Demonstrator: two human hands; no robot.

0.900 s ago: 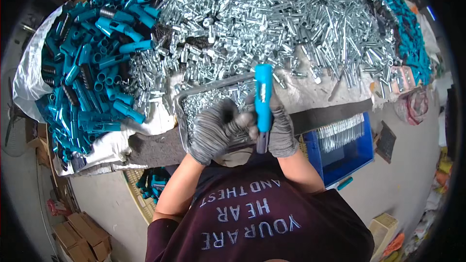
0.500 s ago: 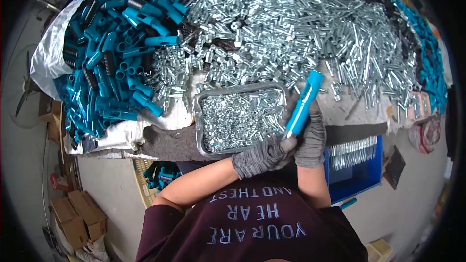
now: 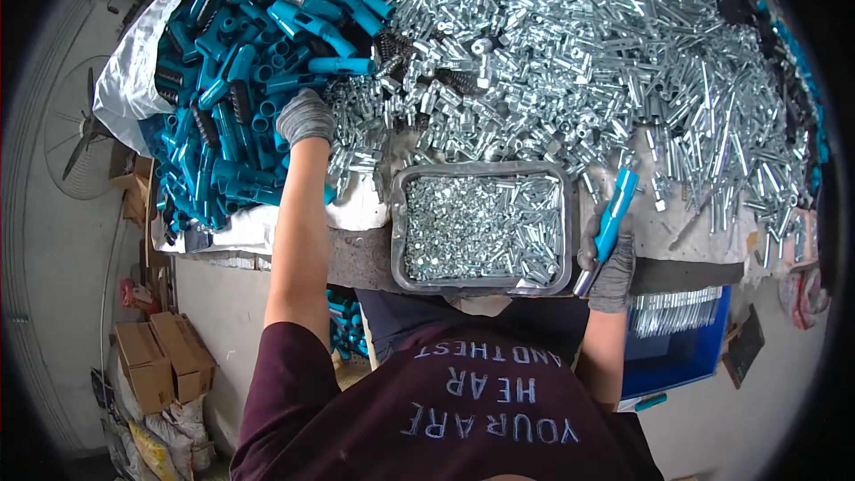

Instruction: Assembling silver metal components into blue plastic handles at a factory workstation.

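Note:
My right hand (image 3: 614, 274), in a grey knit glove, is closed around a teal tubular handle (image 3: 618, 209) with a shiny metal end sticking out at the bottom. It holds the handle tilted, just right of the grey tray (image 3: 400, 245) of small metal parts. Far to the left, my gloved left hand (image 3: 305, 118) reaches to the border between a heap of teal sleeves (image 3: 233, 171) and a heap of shiny metal fittings (image 3: 463, 107). Its fingers point down into the parts and are hidden, so whether they grip anything does not show.
Long metal rods (image 3: 704, 125) lie heaped at the right. A blue crate (image 3: 668, 365) holding metal pieces stands below the table's right edge. Cardboard boxes (image 3: 165, 365) and a standing fan (image 3: 85, 129) are on the left. Black springs (image 3: 240, 102) lie among the teal sleeves.
My left hand has left the teal handle and moved far left to the parts heaps. My right hand, still holding the handle, sits a little lower and further right in view.

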